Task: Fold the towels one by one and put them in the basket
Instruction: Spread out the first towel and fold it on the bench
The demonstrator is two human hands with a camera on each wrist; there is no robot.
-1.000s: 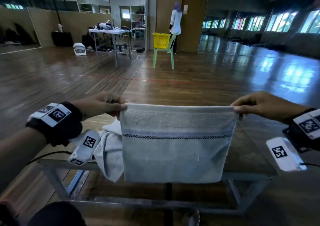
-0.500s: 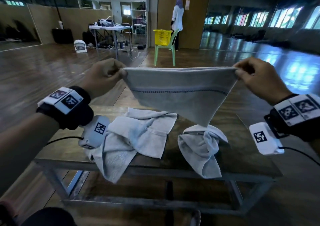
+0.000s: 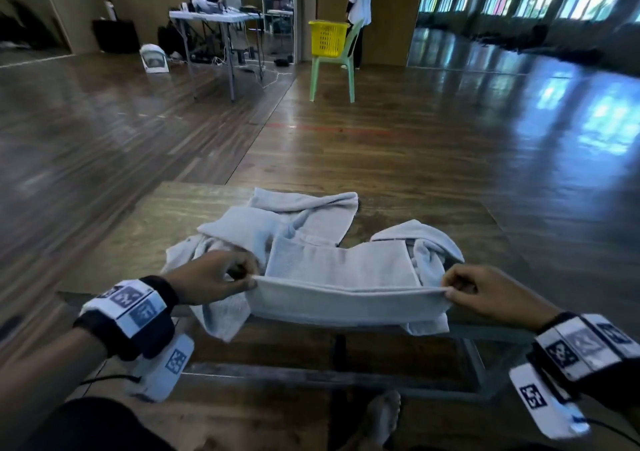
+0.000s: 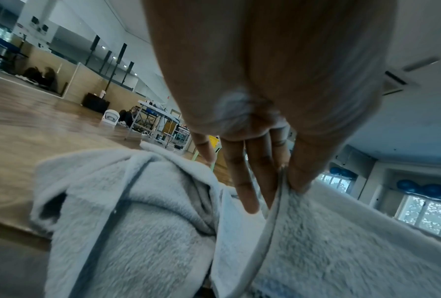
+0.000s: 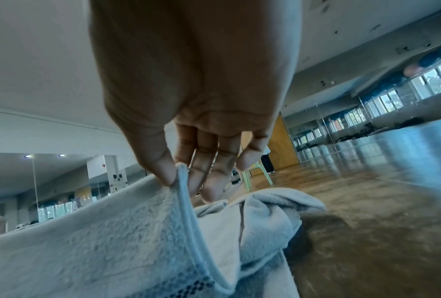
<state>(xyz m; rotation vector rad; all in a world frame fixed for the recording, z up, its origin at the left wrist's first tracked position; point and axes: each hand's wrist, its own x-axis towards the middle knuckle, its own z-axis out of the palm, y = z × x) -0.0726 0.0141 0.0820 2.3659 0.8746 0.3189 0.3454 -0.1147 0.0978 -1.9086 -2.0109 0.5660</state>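
Head view shows the left hand [image 3: 211, 276] and the right hand [image 3: 485, 291] each pinching an upper corner of a pale grey towel [image 3: 346, 279], which is stretched between them at the near edge of the wooden table [image 3: 145, 239], its far part lying on the tabletop. Both wrist views confirm thumb and fingers nipped on the hem. This towel looks doubled over, so its folding seems under way but not finished. Two more towels lie crumpled on the table, one behind the left hand [image 3: 301, 213] and one by the right hand [image 3: 429, 246], both unfolded. The yellow basket [image 3: 327, 38] sits on a green chair [image 3: 334, 70] well across the room; whether it holds anything cannot be told. Most of the job appears left.
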